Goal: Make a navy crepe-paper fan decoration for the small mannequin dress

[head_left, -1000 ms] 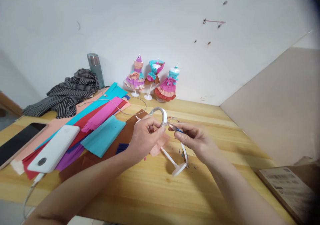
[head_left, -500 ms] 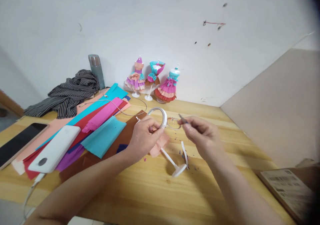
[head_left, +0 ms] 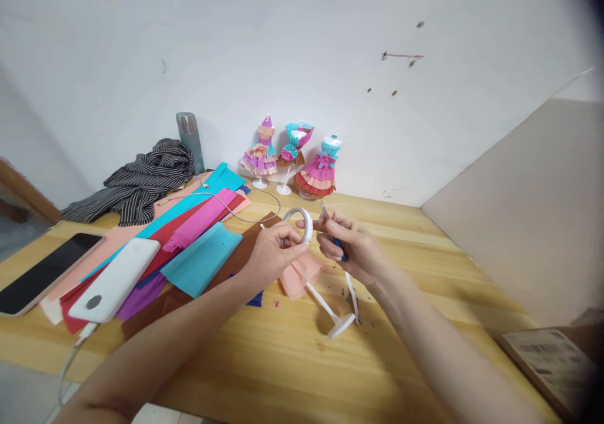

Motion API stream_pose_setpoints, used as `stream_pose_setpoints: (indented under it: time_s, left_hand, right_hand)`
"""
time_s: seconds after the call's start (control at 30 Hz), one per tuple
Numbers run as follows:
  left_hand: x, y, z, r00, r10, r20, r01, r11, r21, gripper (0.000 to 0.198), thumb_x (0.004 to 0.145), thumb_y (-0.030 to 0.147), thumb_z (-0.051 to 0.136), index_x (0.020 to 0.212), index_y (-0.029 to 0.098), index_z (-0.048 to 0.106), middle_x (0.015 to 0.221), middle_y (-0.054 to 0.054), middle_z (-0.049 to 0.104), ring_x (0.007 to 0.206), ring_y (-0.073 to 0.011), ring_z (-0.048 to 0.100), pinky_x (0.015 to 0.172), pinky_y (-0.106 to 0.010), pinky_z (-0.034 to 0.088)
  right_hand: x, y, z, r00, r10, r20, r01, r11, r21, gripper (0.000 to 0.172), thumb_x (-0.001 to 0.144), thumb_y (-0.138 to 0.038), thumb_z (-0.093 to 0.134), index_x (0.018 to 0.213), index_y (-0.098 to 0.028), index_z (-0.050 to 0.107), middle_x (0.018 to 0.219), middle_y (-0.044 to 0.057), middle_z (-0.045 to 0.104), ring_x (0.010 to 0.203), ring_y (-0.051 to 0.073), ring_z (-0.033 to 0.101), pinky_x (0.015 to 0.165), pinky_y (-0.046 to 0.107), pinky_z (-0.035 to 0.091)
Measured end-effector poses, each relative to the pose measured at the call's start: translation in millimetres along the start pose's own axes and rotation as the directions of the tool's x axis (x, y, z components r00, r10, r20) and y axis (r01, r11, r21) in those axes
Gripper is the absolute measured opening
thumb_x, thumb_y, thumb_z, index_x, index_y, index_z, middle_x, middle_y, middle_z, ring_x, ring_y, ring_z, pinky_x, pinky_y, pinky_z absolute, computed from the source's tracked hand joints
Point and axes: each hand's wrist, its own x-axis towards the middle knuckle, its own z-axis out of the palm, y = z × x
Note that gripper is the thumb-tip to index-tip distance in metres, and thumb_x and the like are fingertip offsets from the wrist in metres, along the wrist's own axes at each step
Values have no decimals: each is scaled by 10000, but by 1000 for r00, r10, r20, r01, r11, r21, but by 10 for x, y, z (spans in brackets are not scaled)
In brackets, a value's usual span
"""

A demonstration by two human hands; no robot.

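Observation:
In my left hand [head_left: 274, 251] is a roll of white tape [head_left: 308, 226], gripped between thumb and fingers and held upright. My right hand [head_left: 352, 245], just to the right of the roll, is closed around what look like small scissors [head_left: 340, 249] with blue handles; their metal tip points up and away. One right finger reaches toward the roll. Below my hands a small dress form lies tilted on its white stand [head_left: 340, 325], with peach crepe paper [head_left: 302, 277] around it. Its upper part is mostly hidden by my left hand. A white strip [head_left: 352, 295] lies beside the stand.
Three small dress forms in paper dresses [head_left: 317, 175] stand by the wall. To the left are coloured crepe paper sheets [head_left: 202, 257], a white power bank [head_left: 116, 279], a phone [head_left: 50, 273], striped cloth [head_left: 146, 182] and a flask [head_left: 190, 141]. A cardboard box [head_left: 542, 361] sits at right.
My right hand has moved left, close to the tape roll, and turned so the scissors point upward with the blue handle showing. My left hand still holds the roll. The view has shifted slightly.

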Motion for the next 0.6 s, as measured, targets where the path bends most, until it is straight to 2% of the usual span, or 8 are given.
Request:
stream_pose_setpoints:
  time_s: [0.1, 0.27, 0.4, 0.5, 0.6]
  left_hand:
    - [1, -6, -28, 997, 63, 40, -68, 991, 118, 126, 722, 221, 681, 637, 163, 607, 709, 8, 580, 677, -122, 504, 648, -258, 391]
    - [-5, 59, -21, 994, 20, 107, -42, 976, 214, 145, 744, 233, 668, 635, 163, 601, 707, 16, 564, 660, -113, 497, 625, -245, 385]
    - [-20, 81, 16, 996, -1, 86, -27, 948, 317, 107, 704, 181, 656, 621, 166, 590, 726, 17, 572, 660, -113, 502, 639, -252, 376]
    - [-48, 90, 35, 998, -9, 62, -16, 925, 380, 133, 664, 162, 653, 579, 170, 551, 658, 36, 517, 633, -114, 463, 621, -256, 337]
    - [-70, 108, 41, 994, -95, 48, 76, 949, 307, 147, 622, 142, 663, 541, 168, 544, 617, 41, 499, 636, -118, 457, 613, -252, 327]
  right_hand:
    - [74, 16, -16, 999, 30, 19, -31, 999, 17, 382, 616, -424, 826, 712, -199, 532, 708, 25, 715, 365, 30, 256, 397, 221, 150]
    - [137, 68, -32, 998, 11, -56, -13, 999, -34, 366, 570, -399, 871, 668, -161, 610, 622, 18, 701, 358, 25, 332, 390, 203, 192]
    - [116, 76, 35, 991, -27, -135, 14, 995, -94, 340, 539, -381, 885, 630, -156, 647, 561, 14, 683, 376, 49, 417, 393, 198, 260]
    - [82, 80, 91, 989, -60, -138, 37, 985, -166, 306, 542, -372, 875, 632, -160, 672, 514, -3, 650, 384, 62, 426, 392, 203, 282]
    - [61, 104, 117, 987, -75, -139, 46, 979, -200, 292, 538, -366, 868, 633, -164, 680, 494, -14, 635, 382, 64, 429, 391, 204, 295]
